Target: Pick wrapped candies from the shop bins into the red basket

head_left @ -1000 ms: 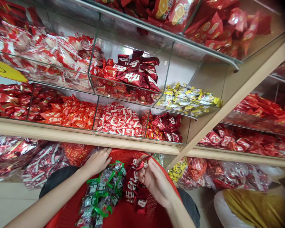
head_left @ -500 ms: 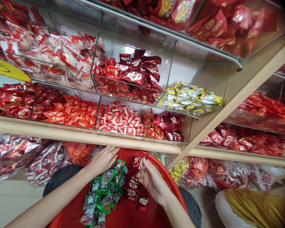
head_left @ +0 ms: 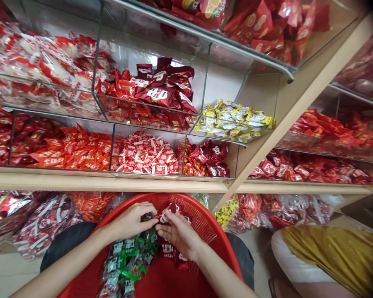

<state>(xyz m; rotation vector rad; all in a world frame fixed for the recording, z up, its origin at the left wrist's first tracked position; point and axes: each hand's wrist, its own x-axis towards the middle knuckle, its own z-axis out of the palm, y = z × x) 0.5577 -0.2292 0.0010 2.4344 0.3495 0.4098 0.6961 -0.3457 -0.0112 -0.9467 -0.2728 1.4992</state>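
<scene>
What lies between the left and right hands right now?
In the head view, red-and-white wrapped sweets span the gap between the left hand and right hand, above green-trimmed packets in a red mesh basket.

Wrapped candies [head_left: 127, 260] in plastic basket [head_left: 219, 244]; glass display bins [head_left: 226, 82] ahead; bulk candy bags [head_left: 46, 223] below them; person [head_left: 326, 252] to right.
</scene>
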